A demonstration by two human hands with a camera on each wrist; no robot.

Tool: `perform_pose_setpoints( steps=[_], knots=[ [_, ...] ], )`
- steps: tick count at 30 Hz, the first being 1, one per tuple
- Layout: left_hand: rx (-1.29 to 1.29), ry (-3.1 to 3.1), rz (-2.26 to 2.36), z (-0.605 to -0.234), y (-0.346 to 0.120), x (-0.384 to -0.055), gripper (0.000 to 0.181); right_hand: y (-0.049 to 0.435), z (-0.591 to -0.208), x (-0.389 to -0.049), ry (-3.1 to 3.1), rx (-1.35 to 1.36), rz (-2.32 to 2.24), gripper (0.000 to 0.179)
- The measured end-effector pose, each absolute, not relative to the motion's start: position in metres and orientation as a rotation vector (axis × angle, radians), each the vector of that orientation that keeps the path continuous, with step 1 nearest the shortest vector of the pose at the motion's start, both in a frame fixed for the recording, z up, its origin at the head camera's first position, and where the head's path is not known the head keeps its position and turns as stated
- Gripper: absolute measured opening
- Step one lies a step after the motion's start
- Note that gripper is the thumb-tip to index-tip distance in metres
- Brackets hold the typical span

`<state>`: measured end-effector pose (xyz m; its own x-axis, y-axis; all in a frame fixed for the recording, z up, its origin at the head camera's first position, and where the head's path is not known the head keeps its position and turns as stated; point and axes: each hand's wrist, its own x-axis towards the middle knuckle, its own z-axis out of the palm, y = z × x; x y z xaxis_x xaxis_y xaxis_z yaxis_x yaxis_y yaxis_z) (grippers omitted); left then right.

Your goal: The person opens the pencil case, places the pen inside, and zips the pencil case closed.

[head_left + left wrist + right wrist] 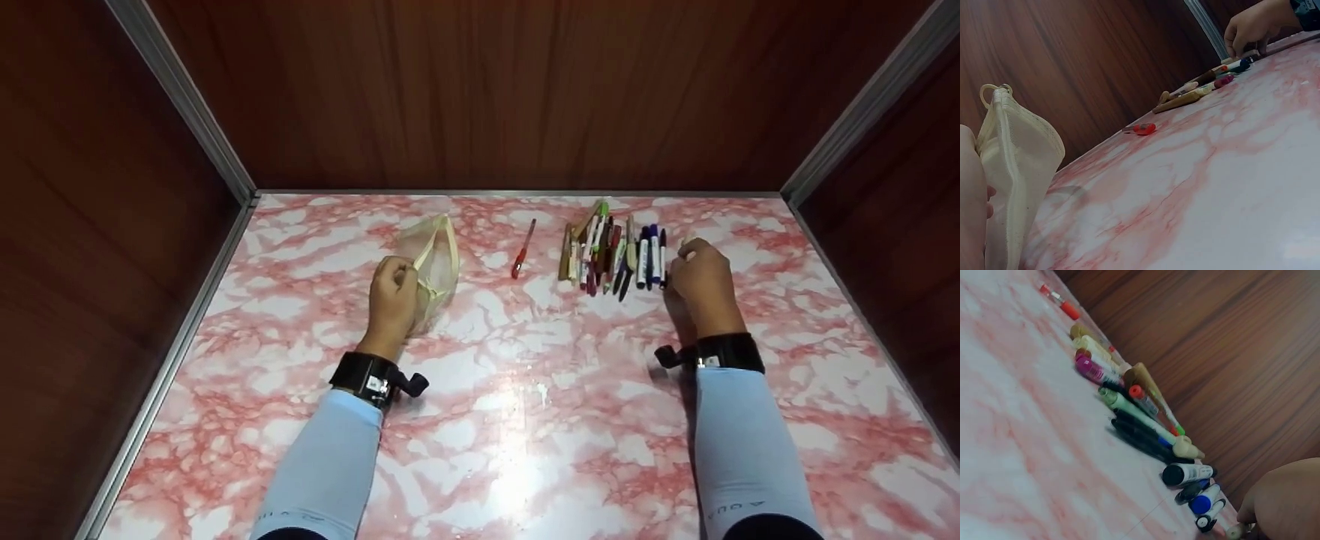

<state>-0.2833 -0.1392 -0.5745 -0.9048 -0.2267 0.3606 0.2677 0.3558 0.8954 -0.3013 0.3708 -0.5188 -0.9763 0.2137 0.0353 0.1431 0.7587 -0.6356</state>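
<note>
My left hand (395, 289) grips the near side of a cream mesh pouch (450, 255), whose mouth gapes toward the right. In the left wrist view, the zip edge of the pouch (1030, 146) stands up beside the fingers. At the right end of a row of pens and markers (600, 251), my right hand (703, 281) pinches a pale cream pen-like stick (1235, 531), mostly hidden by the fingers. Just left of this hand lie a black-capped white marker (1211, 516) and a blue-capped marker (655, 255).
A red pen (523, 251) lies alone between the pouch and the row. Several pens in the row overlap one another. The pink and white marbled table (480, 420) is bounded by dark wood panels (480, 97) at the back and both sides.
</note>
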Motion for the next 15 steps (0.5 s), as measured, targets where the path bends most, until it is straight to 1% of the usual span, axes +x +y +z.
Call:
perform_pose_setpoints(
  steps=[7,15],
  knots=[
    [-0.103,-2.186,-1.496,-0.573,-0.141,-0.282,0.014,0.351,-0.504,-0.306,-2.725,-0.22,1.177,0.04],
    [-0.176,-2.18,-1.46,-0.574,-0.138,-0.283,0.014,0.303,-0.484,-0.307,-2.588,-0.04,1.459,0.036]
  ],
)
